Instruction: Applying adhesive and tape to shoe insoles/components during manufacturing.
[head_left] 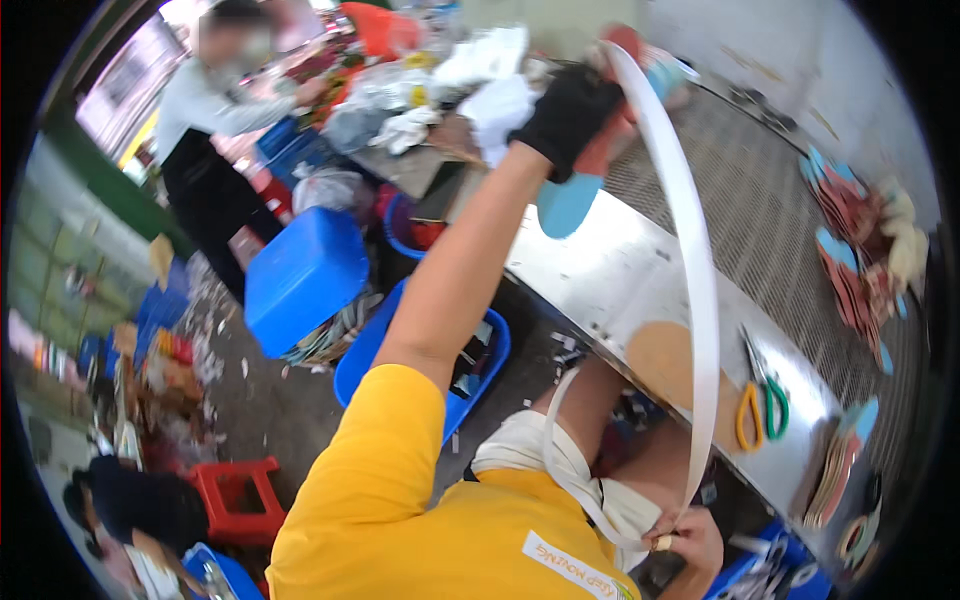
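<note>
My left hand (572, 118), in a black glove, reaches far forward over the metal table. Its fingers are closed round a red-brown and blue insole (572, 205), whose blue end sticks out below the hand. A long white strip (692, 265) arcs down from beside that hand toward my lap. My bare right hand (697, 543) pinches the strip low at my right side, and a beige wrap shows on one finger. Another length of the strip loops over my thigh. Which part of the insole the strip touches is hidden.
Orange-handled scissors (748, 415) and green-handled scissors (775, 405) lie near a tan round pad (662, 360) on the metal table (600, 265). Insole stacks (840, 465) stand at right. Blue bins (308, 280), a red stool (238, 500) and two people are at left.
</note>
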